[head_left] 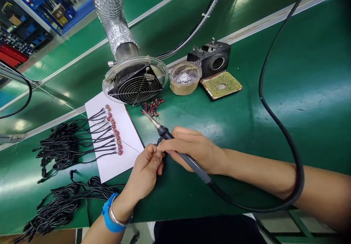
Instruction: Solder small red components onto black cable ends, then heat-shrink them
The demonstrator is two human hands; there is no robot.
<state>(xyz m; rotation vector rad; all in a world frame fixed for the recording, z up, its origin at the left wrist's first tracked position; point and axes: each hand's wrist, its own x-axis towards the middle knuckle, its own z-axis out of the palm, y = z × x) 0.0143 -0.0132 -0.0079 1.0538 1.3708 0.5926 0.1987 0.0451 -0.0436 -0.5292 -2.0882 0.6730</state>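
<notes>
My right hand [193,147] grips a soldering iron [175,147] like a pen, its tip pointing up-left toward a small pile of red-and-black coil parts [152,106]. My left hand [145,171], with a blue wristband and a metal bangle, is curled with its fingertips pinched against the iron's grip by the right fingers. A thin solder wire [128,145] seems to run from it across the white sheet [115,141]. On that sheet lies a row of small coils [114,127] joined to black cables [71,143].
A fume extractor fan [135,83] on a foil duct [109,10] hangs over the green mat [274,72]. Behind stand a tin of solder dross [185,77], a black iron stand [212,56] and a yellow sponge [221,85]. The iron's cord [282,127] loops over my right forearm.
</notes>
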